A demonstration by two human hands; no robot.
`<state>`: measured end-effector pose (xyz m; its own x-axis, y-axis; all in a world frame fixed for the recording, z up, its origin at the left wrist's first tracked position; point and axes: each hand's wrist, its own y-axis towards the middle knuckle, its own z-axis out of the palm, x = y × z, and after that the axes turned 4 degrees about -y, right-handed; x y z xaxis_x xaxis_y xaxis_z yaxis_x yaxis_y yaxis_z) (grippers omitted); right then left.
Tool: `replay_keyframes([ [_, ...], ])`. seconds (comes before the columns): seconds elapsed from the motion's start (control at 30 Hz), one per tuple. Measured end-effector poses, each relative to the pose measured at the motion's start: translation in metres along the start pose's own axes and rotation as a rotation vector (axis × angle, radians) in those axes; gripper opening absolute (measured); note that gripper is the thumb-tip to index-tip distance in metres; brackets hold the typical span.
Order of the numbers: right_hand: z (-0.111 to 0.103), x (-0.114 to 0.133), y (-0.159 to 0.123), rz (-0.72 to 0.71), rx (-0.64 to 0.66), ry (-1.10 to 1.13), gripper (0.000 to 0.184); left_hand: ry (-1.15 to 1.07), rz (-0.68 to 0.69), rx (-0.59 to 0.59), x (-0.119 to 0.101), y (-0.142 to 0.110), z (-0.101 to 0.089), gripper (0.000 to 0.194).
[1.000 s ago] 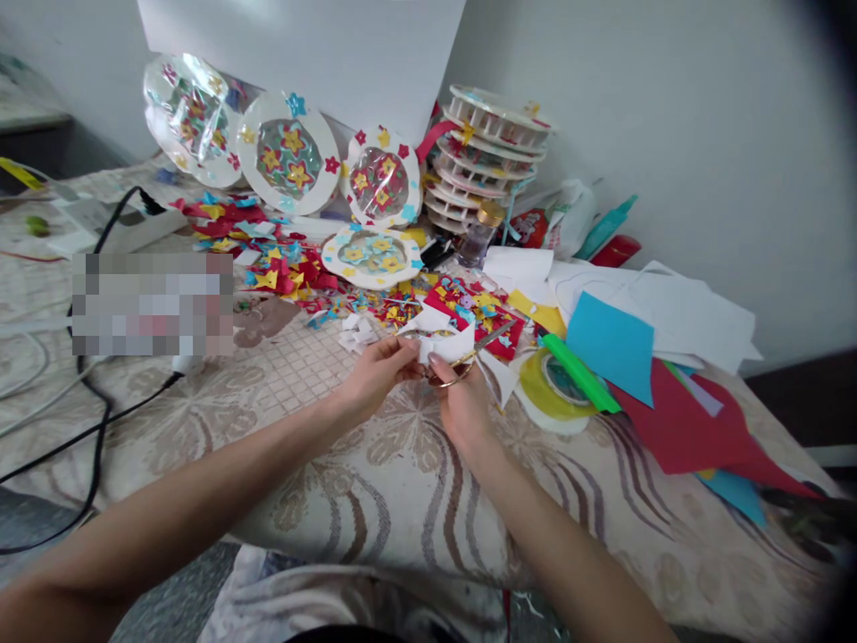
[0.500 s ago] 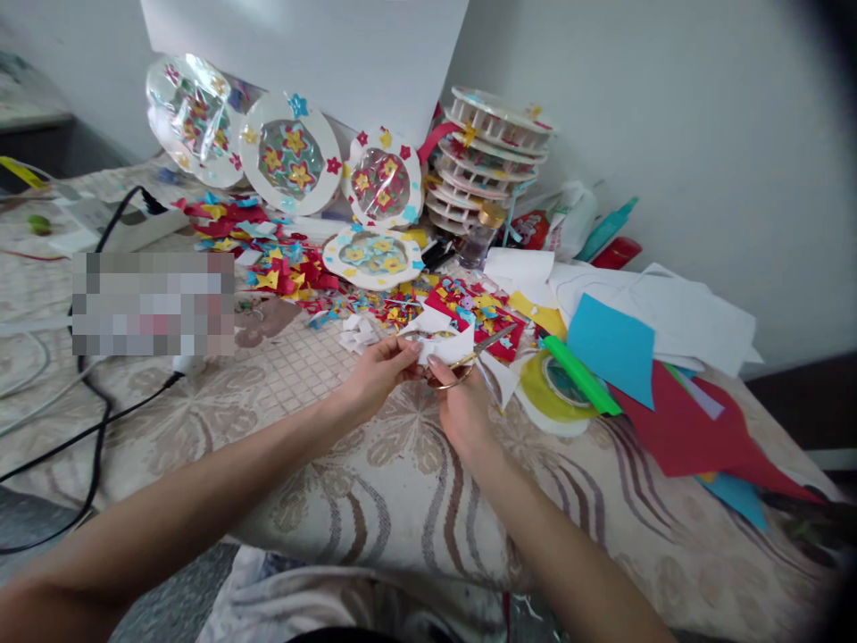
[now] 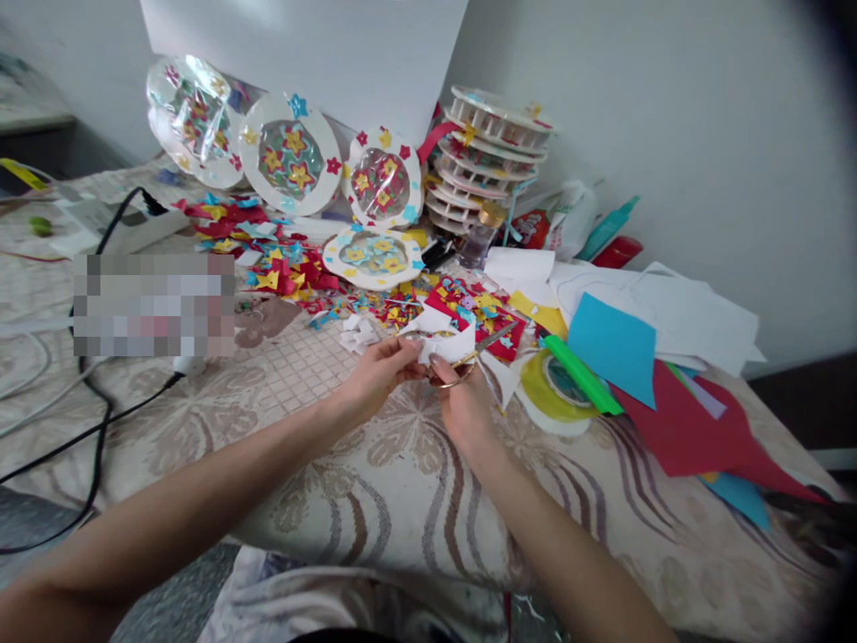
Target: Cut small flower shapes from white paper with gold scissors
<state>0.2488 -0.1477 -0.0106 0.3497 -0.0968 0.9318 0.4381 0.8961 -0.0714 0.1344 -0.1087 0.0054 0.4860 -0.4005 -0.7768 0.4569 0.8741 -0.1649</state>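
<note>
My left hand (image 3: pixel 376 376) pinches a piece of white paper (image 3: pixel 447 342) above the patterned cloth (image 3: pixel 375 464). My right hand (image 3: pixel 461 402) grips small gold-handled scissors (image 3: pixel 469 357), whose blades point right and lie against the paper's edge. Both hands meet at the middle of the view. Just behind them lie cut scraps of red, yellow and blue paper (image 3: pixel 402 308) and a red sheet covered with small cut shapes (image 3: pixel 478 313).
Decorated paper plates (image 3: pixel 291 152) lean on the wall beside a stack of plates (image 3: pixel 492 156). A small glass bottle (image 3: pixel 483 230), yellow tape roll (image 3: pixel 559 384), green marker (image 3: pixel 581 373) and blue, red and white sheets (image 3: pixel 643 357) lie right. A black cable (image 3: pixel 100 429) runs left.
The scissor blades, seen slightly open half a second ago, have closed in on the paper. Hands stay in the same spot.
</note>
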Motion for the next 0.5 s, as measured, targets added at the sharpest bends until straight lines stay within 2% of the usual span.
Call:
replay_keyframes([
  [0.27,0.001,0.000,-0.001,-0.026,0.040,-0.039,0.026,0.031,0.039,-0.036,0.002,0.002,0.000,0.027],
  [0.33,-0.001,0.000,-0.003,-0.047,0.074,-0.068,0.025,0.002,0.043,-0.059,-0.002,0.003,0.000,0.026],
  [0.5,-0.007,0.009,-0.013,-0.095,0.201,-0.265,0.036,-0.105,0.079,-0.118,-0.019,0.004,-0.002,0.025],
])
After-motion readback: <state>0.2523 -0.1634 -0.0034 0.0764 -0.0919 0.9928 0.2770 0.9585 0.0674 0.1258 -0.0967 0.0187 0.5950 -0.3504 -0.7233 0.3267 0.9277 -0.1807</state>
